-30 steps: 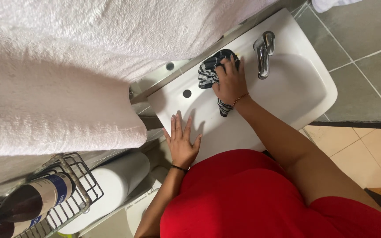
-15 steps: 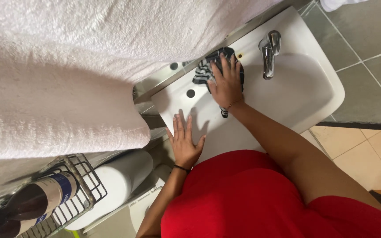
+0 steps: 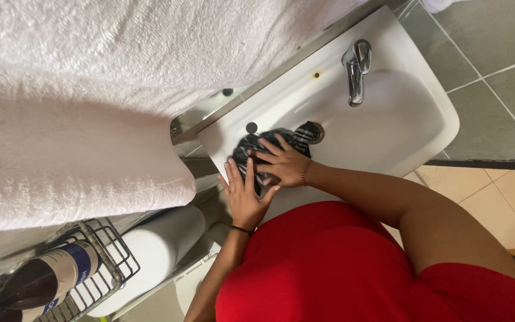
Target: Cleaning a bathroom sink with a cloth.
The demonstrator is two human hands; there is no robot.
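Observation:
A white washbasin [image 3: 412, 125] with a chrome tap [image 3: 356, 71] fills the upper right of the head view. My right hand [image 3: 281, 164] presses a dark striped cloth [image 3: 257, 146] onto the basin's left rim, fingers spread over it. My left hand [image 3: 244, 197] lies flat on the same rim just below, touching the cloth's edge and partly under my right fingers. Part of the cloth reaches the basin's overflow hole [image 3: 311, 132].
White towels [image 3: 78, 119] hang across the upper left and hide the wall. A wire rack [image 3: 96, 268] with a dark bottle [image 3: 37, 280] stands at the lower left, next to a white toilet roll [image 3: 150, 250]. Grey and beige floor tiles lie to the right.
My right hand has dragged the cloth from beside the tap across the rim to the basin's left corner, meeting my left hand. The camera has shifted closer.

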